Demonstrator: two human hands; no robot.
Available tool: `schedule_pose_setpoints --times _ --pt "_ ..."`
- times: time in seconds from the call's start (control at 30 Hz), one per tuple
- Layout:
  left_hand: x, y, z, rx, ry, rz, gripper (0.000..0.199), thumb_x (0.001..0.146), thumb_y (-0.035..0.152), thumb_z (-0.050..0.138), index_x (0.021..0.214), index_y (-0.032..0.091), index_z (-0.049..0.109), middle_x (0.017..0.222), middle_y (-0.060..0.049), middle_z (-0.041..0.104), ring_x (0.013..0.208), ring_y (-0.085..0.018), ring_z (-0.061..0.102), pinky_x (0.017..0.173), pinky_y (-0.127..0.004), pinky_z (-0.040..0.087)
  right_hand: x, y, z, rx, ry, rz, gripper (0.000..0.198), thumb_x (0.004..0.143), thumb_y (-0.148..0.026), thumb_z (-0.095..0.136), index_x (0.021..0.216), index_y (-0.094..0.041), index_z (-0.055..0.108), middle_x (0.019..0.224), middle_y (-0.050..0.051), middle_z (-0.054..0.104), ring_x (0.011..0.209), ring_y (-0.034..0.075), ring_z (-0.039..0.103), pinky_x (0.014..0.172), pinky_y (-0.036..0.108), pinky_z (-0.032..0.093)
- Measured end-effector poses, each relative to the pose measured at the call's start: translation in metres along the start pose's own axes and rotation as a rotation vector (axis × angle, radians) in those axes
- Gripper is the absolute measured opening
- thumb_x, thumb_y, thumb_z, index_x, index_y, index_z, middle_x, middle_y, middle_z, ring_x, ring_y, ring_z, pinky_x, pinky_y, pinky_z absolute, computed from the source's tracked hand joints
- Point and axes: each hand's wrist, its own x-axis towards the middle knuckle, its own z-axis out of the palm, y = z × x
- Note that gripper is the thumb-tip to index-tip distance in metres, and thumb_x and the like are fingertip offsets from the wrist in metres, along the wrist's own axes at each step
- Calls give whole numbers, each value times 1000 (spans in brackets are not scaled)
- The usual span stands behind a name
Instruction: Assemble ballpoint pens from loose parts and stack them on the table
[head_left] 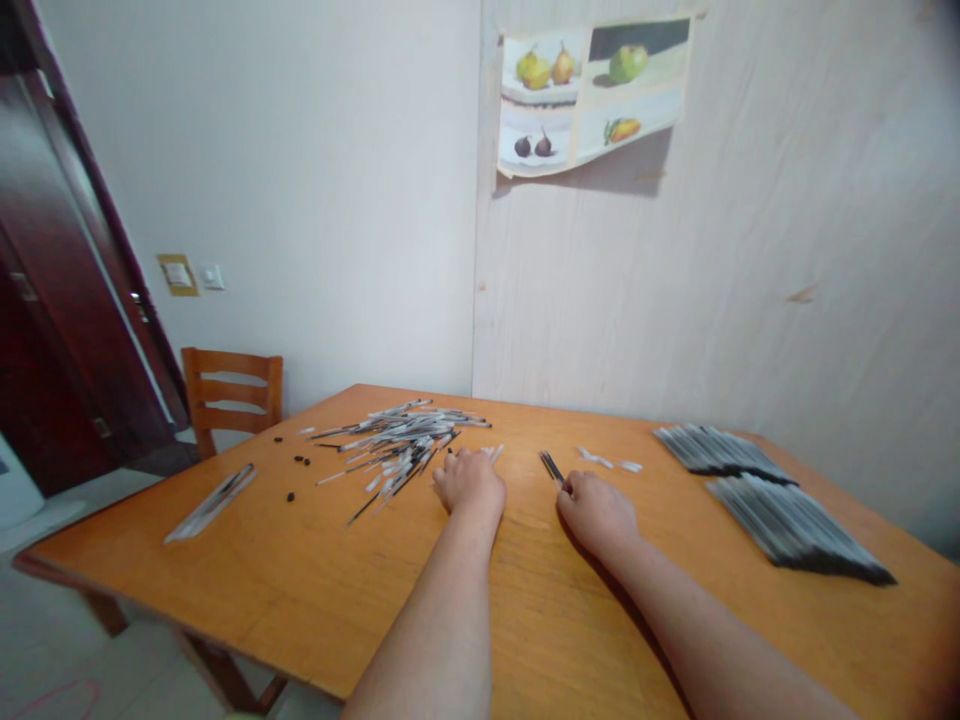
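Observation:
My left hand (471, 482) is at the right edge of a loose, jumbled pile of thin black-and-clear pen refills (412, 435). Its fingers are slightly apart and bent down toward the table, with the fingertips partly hidden. A short distance to the right, my right hand (598, 510) is closed round a small bunch of dark pen refills (551, 467), whose ends point away from me to the left. Small white strips (491, 453) lie just behind my left hand. More white scraps (594, 457) are on the wood beyond my right hand.
Two neat rows of similar dark-ended sticks, a far one (720, 450) and a near one (799, 525), lie at the table's right. On the left are a clear plastic sleeve (211, 505) and several small black pieces (291, 497). A wooden chair (232, 390) stands beyond the table (300, 590).

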Motion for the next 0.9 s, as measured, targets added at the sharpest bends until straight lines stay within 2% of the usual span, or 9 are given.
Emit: schedule_pose_setpoints --times 0.23,0.53,0.77,0.9 --pt "0 0 -2 6 -15 -10 28 84 27 47 104 26 68 115 -11 66 111 -29 51 88 -45 36 1 -1 -1 40 -70 59 27 83 -31 43 85 -20 67 91 11 71 85 27 67 67 35 47" --pt "1 -1 1 -10 -10 -8 27 83 27 50 102 26 69 112 -10 67 110 -30 52 88 -45 37 0 -6 -5 51 -134 96 27 78 -27 48 88 -17 71 96 14 72 92 31 67 70 37 49" --pt "-6 8 3 -56 75 81 25 84 31 50 100 27 69 107 -10 68 111 -30 52 90 -45 36 1 -8 -6 51 -177 100 27 78 -25 49 89 -16 72 98 15 73 93 31 68 71 37 50" --pt "-8 12 4 -83 41 116 28 86 31 46 101 28 68 105 -10 68 108 -29 54 89 -44 36 1 -9 -6 38 -196 94 27 78 -27 50 89 -16 72 99 16 73 93 31 68 71 37 50"
